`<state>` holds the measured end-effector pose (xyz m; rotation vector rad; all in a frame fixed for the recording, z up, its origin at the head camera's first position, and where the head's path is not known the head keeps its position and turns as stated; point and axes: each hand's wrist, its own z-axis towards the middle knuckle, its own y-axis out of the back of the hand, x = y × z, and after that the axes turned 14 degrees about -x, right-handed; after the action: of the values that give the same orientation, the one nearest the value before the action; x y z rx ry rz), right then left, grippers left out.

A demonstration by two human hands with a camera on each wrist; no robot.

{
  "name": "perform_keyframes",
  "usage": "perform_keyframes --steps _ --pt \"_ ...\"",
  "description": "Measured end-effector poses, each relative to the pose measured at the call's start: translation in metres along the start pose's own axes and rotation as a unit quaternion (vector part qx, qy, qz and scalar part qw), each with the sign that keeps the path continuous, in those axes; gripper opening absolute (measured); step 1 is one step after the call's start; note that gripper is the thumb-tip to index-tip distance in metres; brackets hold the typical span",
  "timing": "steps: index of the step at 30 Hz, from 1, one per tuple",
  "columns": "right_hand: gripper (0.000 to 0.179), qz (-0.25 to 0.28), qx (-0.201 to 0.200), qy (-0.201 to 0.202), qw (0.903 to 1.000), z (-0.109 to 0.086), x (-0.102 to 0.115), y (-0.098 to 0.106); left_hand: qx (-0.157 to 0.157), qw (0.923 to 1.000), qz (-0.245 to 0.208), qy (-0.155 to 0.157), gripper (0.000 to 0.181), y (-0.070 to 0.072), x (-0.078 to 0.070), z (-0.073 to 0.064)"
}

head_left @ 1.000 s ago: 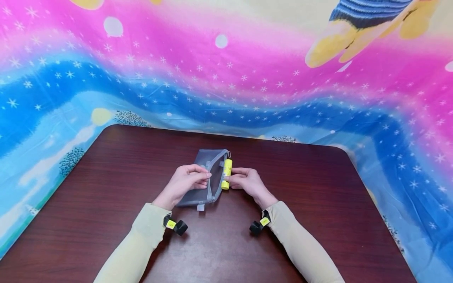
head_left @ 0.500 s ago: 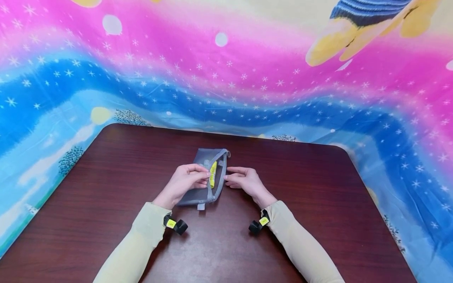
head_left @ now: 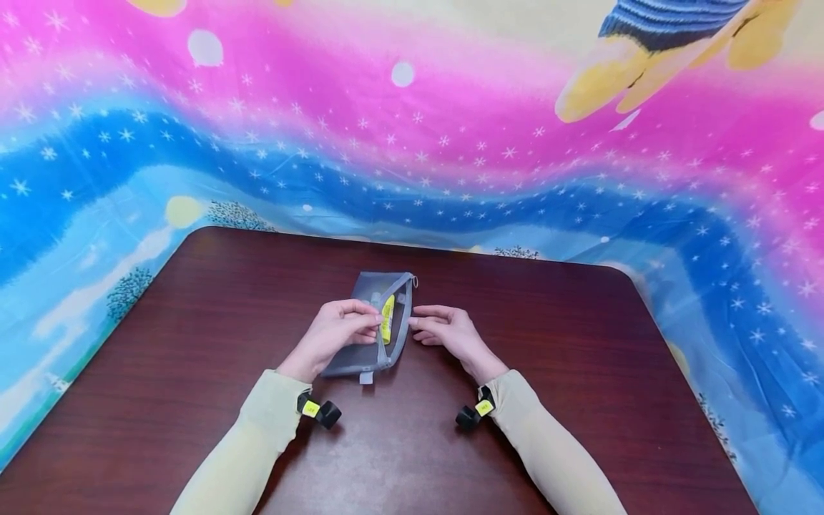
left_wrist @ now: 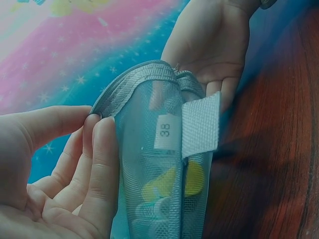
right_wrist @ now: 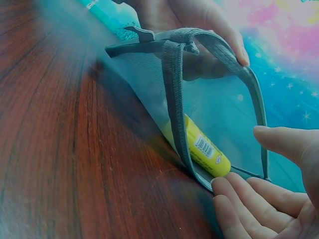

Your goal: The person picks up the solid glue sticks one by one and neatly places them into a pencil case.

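A grey mesh zipper pouch (head_left: 367, 355) lies on the table with its mouth spread wide. My left hand (head_left: 337, 330) pinches one side of the mouth between thumb and fingertips, as the left wrist view also shows. Inside the pouch rests a yellow glue stick (right_wrist: 208, 152), its barcoded end just within the opening. My right hand (head_left: 453, 332) is at the opposite side of the mouth, its thumb and fingers apart and fingertips right at the rim; the glue stick is out of its grasp. Through the mesh, pale rounded shapes (left_wrist: 155, 211) show beside the yellow.
The dark reddish wooden table (head_left: 541, 400) has rounded far corners. A colourful printed cloth (head_left: 412, 157) hangs behind and at both sides. A white fabric tag (left_wrist: 201, 124) sticks out from the pouch's near end. Black wrist cameras (head_left: 330, 414) sit on both wrists.
The glue stick went from my right fingers, beside the pouch's edge, leftward into its mouth, and my right hand let it go. My left hand stayed on the rim.
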<state>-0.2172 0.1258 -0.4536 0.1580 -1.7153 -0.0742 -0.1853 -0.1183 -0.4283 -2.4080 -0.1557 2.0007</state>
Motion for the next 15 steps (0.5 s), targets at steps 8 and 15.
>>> perform_keyframes --steps 8,15 --pt "0.053 0.012 -0.004 0.009 0.9999 -0.003 -0.001 0.012 -0.004 1.0000 0.004 0.001 0.022 -0.001 0.001 -0.002" --pt "0.054 0.023 -0.025 0.018 0.9993 -0.003 0.002 0.026 0.005 1.0000 0.004 -0.006 0.022 -0.003 0.004 0.000"
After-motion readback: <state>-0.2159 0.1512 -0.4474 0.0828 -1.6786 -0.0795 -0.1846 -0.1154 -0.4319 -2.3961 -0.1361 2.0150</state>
